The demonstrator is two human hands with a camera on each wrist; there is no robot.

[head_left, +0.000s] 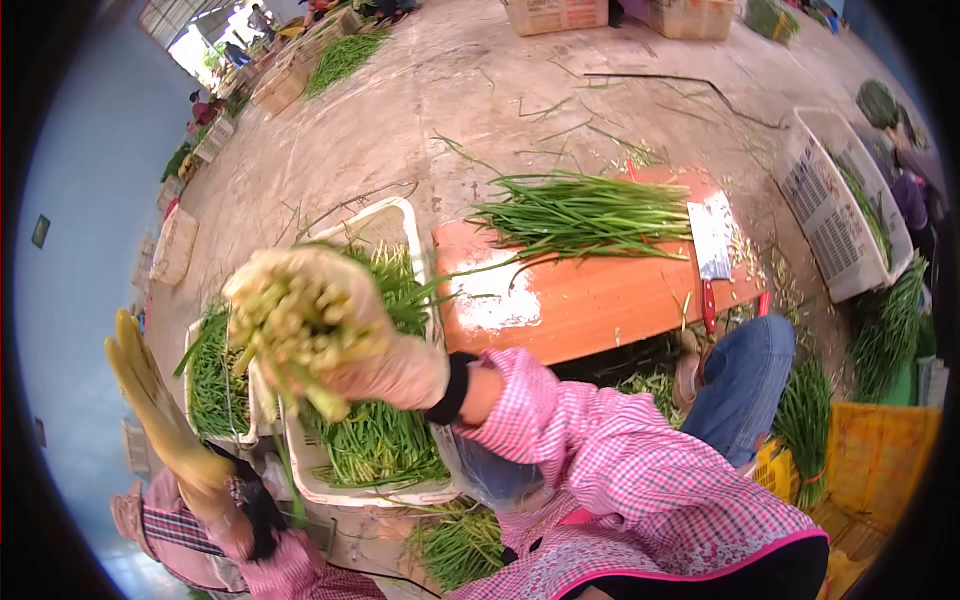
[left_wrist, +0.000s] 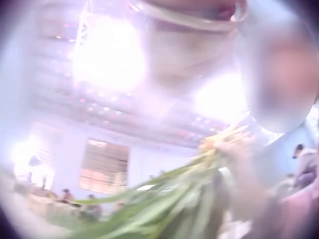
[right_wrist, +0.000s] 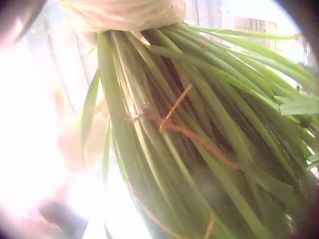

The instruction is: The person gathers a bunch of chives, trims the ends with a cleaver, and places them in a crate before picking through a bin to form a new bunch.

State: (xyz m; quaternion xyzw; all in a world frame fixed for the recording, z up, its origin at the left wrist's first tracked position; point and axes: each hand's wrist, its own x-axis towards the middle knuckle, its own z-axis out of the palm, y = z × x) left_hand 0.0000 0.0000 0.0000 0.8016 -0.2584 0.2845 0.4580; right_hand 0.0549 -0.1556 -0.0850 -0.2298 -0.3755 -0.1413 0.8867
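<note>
My gloved right hand [head_left: 375,345] grips a thick bunch of garlic chives [head_left: 300,320] in the head view, pale cut ends facing me. In the right wrist view, long flat leaves [right_wrist: 199,134] spread below the pale glove [right_wrist: 129,12], with a thin orange strand across them. My left hand [head_left: 160,410], in a yellowish glove, is raised to the left with fingers straight, apart from the bunch. The left wrist view is blurred; the bunch's leaves [left_wrist: 164,204] show there. More chives [head_left: 590,215] lie on an orange board [head_left: 600,310], beside a cleaver [head_left: 709,240] with a red handle.
White crates holding chives stand under my hands, one crate rim [head_left: 408,225] beside the board. Another white crate [head_left: 825,225] is at the right, near a person. A yellow crate [head_left: 880,450] and loose chive bundles [head_left: 803,420] lie near my leg. Trimmings litter the floor.
</note>
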